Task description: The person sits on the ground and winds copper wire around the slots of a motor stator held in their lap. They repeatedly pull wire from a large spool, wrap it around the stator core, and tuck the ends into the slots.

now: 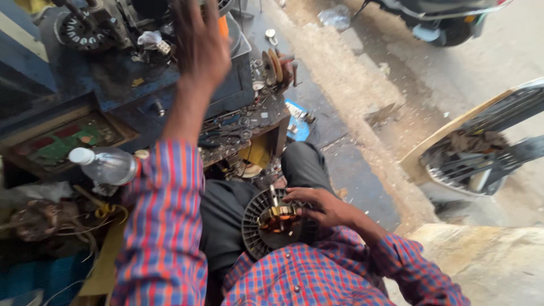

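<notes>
My right hand (322, 206) grips a round black finned motor part (271, 223) with copper windings at its centre, held against my lap and my checked shirt. My left hand (198, 41) is stretched out and up over the cluttered blue workbench (113, 90), fingers spread, blurred by motion, with nothing visible in it. It is near a dark machine part (85, 28) with a toothed ring at the bench's far side.
A clear plastic bottle (105, 164) lies on the bench's near left. Scissors and small tools (226, 130) sit at the bench edge. Discs (275, 65) stand at its right corner. A scooter (447, 17) and a tilted box of scrap (476, 158) occupy the dusty ground on the right.
</notes>
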